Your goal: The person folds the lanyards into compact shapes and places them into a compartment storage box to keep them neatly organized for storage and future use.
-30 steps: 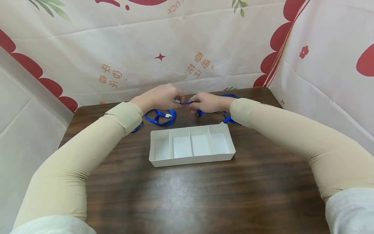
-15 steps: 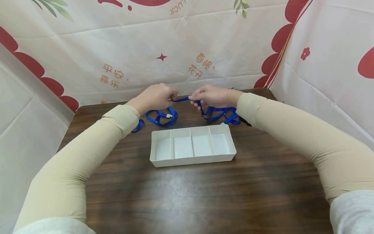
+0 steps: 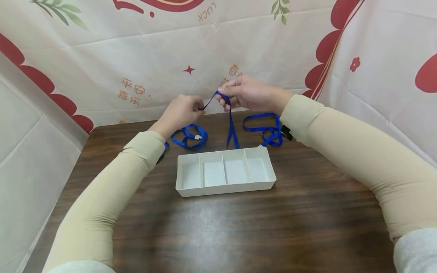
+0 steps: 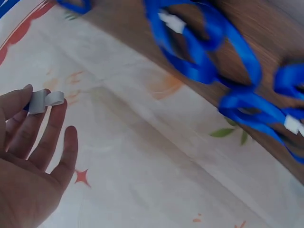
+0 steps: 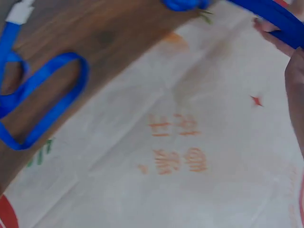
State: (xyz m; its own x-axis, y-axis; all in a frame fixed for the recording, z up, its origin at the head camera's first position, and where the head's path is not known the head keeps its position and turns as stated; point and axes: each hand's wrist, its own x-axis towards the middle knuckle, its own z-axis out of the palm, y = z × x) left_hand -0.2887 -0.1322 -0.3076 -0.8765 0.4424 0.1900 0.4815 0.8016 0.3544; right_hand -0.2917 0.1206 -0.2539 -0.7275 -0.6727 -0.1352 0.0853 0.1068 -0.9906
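While, in the head view, the blue lanyard (image 3: 231,123) hangs lengthwise behind the tray (image 3: 225,189) from the higher right hand (image 3: 246,93), which pinches it, and slants down to the left hand (image 3: 181,110), the left wrist view shows fingers clamped on its white end (image 4: 37,102), and the right wrist view crops the other grip.

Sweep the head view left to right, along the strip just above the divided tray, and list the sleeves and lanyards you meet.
Left sleeve → small visible bit of blue lanyard → coiled blue lanyard → hanging blue lanyard → looped blue lanyard → right sleeve.
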